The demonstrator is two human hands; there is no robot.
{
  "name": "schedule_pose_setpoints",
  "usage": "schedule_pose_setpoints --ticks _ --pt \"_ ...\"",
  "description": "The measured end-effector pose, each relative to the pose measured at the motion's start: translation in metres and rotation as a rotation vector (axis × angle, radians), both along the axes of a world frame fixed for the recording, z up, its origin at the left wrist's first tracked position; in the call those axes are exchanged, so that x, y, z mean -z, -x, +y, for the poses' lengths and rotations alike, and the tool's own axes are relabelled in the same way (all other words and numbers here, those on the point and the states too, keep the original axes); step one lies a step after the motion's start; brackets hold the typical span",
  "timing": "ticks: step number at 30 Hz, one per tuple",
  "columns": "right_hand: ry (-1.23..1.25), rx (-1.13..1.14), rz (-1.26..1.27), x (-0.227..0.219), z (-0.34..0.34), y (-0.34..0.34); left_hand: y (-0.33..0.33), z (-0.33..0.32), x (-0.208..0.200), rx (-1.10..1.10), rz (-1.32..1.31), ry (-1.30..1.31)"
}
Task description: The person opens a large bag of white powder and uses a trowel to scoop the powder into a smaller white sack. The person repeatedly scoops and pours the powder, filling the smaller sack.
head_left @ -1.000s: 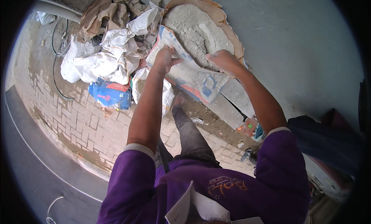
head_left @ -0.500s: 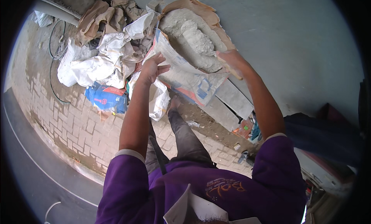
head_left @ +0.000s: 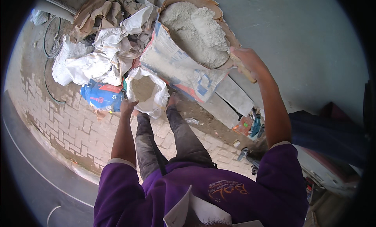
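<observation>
1. Right of upper centre, the right hand (head_left: pixel 248 60) is curled firmly round a pale wooden handle (head_left: pixel 250 77), its butt poking out below the fist.
2. Just left of that fist, a heaped load of grey powder (head_left: pixel 208 26) sits at the tool's other end; the powder hides whatever blade is under it.
3. Around and beneath that load, at top centre, it's the torn-open paper bag (head_left: pixel 172 58), more powder inside, its brown back edge standing up behind.
4. Left of centre now, and the left hand (head_left: pixel 128 106) is closed, thumb and fingers gripping the lower-left rim of a white sack (head_left: pixel 160 90).
5. That sack gapes upward, tan-grey material (head_left: pixel 143 88) showing inside, the paper bag just to its upper right.
6. Hard by the left hand lies a blue-and-red bag (head_left: pixel 102 97); above it, crumpled white sacks (head_left: pixel 103 56), then rumpled brown paper (head_left: pixel 88 16) at upper left.
7. Farther out, a dark hose (head_left: pixel 46 72) curves down the left over block paving (head_left: pixel 82 127); grey boards (head_left: pixel 237 95) lie right of centre.
</observation>
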State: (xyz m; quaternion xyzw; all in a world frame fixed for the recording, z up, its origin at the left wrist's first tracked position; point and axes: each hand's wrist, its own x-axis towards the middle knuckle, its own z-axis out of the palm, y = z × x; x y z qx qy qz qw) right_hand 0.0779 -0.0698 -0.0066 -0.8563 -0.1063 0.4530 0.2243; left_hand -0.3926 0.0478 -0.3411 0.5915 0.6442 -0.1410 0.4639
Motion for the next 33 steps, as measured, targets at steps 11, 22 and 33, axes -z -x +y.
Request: schedule_pose_setpoints --ticks 11,22,33 --pt "0.040 -0.194 -0.058 -0.037 -0.005 0.055 -0.002 -0.002 0.069 -0.058 -0.052 -0.029" --pt "0.021 -0.654 0.087 0.064 -0.015 0.159 -0.002 0.007 0.039 -0.476 -0.223 0.205" --pt "0.319 -1.018 -0.117 0.337 0.033 0.305 0.025 -0.019 0.031 -0.713 -0.477 0.242"
